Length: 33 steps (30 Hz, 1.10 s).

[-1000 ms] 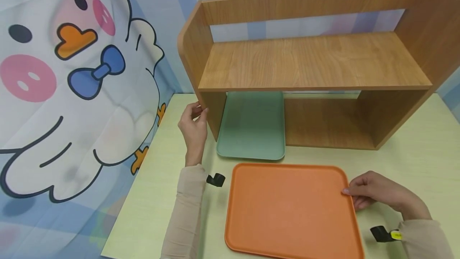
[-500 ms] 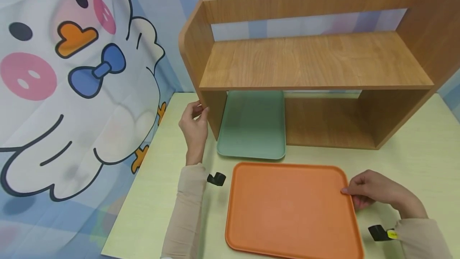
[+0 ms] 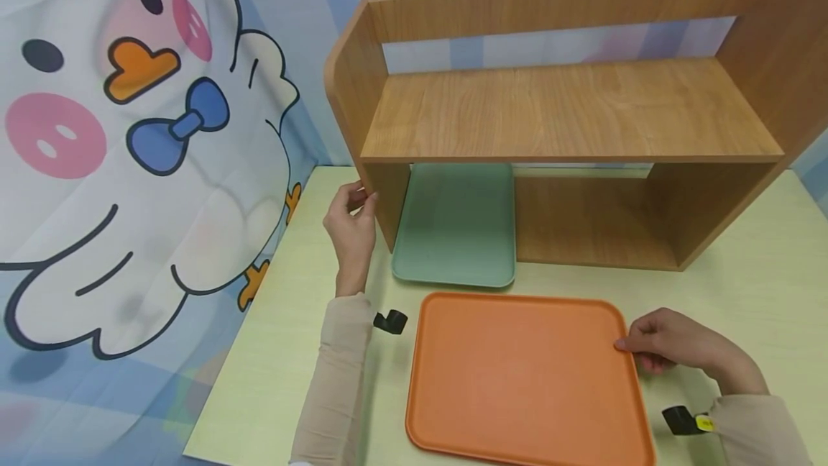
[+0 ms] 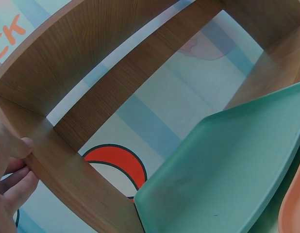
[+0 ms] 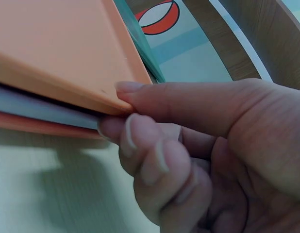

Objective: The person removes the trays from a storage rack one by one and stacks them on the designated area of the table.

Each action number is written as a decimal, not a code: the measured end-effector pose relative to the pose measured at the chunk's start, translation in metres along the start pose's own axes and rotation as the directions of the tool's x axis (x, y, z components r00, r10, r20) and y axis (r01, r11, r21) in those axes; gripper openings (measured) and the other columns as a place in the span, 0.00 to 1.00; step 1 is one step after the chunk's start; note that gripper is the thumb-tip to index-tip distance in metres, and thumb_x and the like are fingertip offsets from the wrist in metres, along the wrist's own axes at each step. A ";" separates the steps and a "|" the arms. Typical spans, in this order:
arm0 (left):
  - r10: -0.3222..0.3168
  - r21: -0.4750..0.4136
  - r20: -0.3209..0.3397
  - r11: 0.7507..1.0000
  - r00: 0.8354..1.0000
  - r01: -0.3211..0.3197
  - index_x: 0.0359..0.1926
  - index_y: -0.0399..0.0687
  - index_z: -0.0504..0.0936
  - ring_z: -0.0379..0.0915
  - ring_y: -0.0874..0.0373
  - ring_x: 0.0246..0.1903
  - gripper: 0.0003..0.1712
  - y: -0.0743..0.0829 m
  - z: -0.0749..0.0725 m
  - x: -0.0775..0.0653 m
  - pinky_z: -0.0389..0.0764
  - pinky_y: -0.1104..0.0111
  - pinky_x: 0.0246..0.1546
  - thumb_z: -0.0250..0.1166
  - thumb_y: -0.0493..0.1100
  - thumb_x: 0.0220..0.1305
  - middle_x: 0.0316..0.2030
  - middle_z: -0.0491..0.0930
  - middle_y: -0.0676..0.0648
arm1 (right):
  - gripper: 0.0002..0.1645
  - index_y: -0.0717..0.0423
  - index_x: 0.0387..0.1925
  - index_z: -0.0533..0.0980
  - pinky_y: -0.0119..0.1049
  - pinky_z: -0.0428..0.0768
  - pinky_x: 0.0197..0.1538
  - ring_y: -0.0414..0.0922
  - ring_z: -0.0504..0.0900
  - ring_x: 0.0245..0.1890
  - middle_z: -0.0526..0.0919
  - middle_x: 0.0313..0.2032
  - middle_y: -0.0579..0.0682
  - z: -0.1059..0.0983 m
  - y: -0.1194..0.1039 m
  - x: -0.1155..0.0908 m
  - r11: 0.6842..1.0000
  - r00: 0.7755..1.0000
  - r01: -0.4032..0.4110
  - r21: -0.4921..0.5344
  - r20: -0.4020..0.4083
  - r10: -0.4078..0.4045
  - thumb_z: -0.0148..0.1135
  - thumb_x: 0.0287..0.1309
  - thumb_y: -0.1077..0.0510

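A wooden desktop shelf (image 3: 569,110) stands at the back of the table. My left hand (image 3: 352,229) pinches the front edge of its left side panel between thumb and fingers (image 4: 19,187). On the shelf's lower level, at the left, lies a green tray (image 3: 456,229), its near end jutting past the front. Before it lies an orange tray (image 3: 524,380). My right hand (image 3: 686,344) pinches that tray's right rim, thumb on top and fingers curled below. In the right wrist view, a pale layer (image 5: 43,109) and a reddish edge (image 5: 48,124) show beneath the orange tray.
The pale yellow table (image 3: 259,387) extends to both sides of the trays. A cloth backdrop (image 3: 213,236) with a cartoon bird hangs behind and to the left. Black wrist cameras stick out from both sleeves, the left camera (image 3: 391,321) near the orange tray's left corner.
The fingers of my right hand shift slightly below the orange tray's rim. My left hand keeps its grip on the shelf, and both trays stay in place.
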<state>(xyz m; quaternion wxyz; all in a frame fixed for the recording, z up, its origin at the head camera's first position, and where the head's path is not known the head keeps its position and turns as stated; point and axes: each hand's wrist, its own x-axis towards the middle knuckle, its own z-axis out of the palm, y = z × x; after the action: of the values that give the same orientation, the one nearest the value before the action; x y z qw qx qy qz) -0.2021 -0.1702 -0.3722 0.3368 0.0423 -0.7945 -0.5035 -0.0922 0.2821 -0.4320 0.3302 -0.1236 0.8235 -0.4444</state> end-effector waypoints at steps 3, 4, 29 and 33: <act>-0.004 0.001 -0.001 1.000 1.000 0.004 0.44 0.40 0.82 0.81 0.51 0.38 0.11 0.000 0.000 0.000 0.85 0.63 0.41 0.67 0.38 0.59 0.37 0.84 0.41 | 0.24 0.70 0.21 0.71 0.26 0.66 0.17 0.35 0.69 0.15 0.72 0.14 0.44 0.000 0.001 0.001 1.000 1.000 -0.002 -0.013 -0.001 0.002 0.60 0.62 0.52; -0.005 0.002 -0.002 1.000 1.000 0.005 0.44 0.40 0.82 0.81 0.51 0.38 0.11 0.000 0.000 0.000 0.85 0.62 0.41 0.67 0.38 0.59 0.37 0.84 0.41 | 0.25 0.70 0.21 0.71 0.26 0.65 0.17 0.35 0.68 0.15 0.72 0.14 0.44 0.000 0.002 0.001 1.000 1.000 -0.003 -0.014 0.001 0.003 0.60 0.62 0.51; -0.004 0.012 0.003 1.000 1.000 0.004 0.44 0.42 0.81 0.81 0.53 0.38 0.12 0.000 0.001 0.000 0.85 0.64 0.41 0.67 0.39 0.60 0.37 0.84 0.42 | 0.28 0.73 0.55 0.69 0.23 0.80 0.44 0.34 0.85 0.39 0.84 0.43 0.50 -0.012 -0.035 0.026 0.991 0.931 0.076 0.110 -0.363 -0.032 0.54 0.67 0.51; 0.004 0.009 -0.004 1.000 1.000 -0.003 0.44 0.41 0.82 0.81 0.52 0.37 0.11 -0.001 0.000 0.000 0.85 0.62 0.42 0.67 0.38 0.59 0.36 0.84 0.42 | 0.30 0.75 0.57 0.67 0.25 0.81 0.45 0.37 0.86 0.40 0.84 0.42 0.46 -0.010 -0.038 0.037 0.976 0.935 0.112 0.185 -0.353 -0.041 0.56 0.66 0.51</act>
<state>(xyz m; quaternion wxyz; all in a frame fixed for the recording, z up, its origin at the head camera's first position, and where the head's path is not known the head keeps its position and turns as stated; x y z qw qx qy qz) -0.2026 -0.1704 -0.3729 0.3390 0.0434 -0.7961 -0.4994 -0.1293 0.2486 -0.4136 0.1732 -0.0412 0.8140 -0.5530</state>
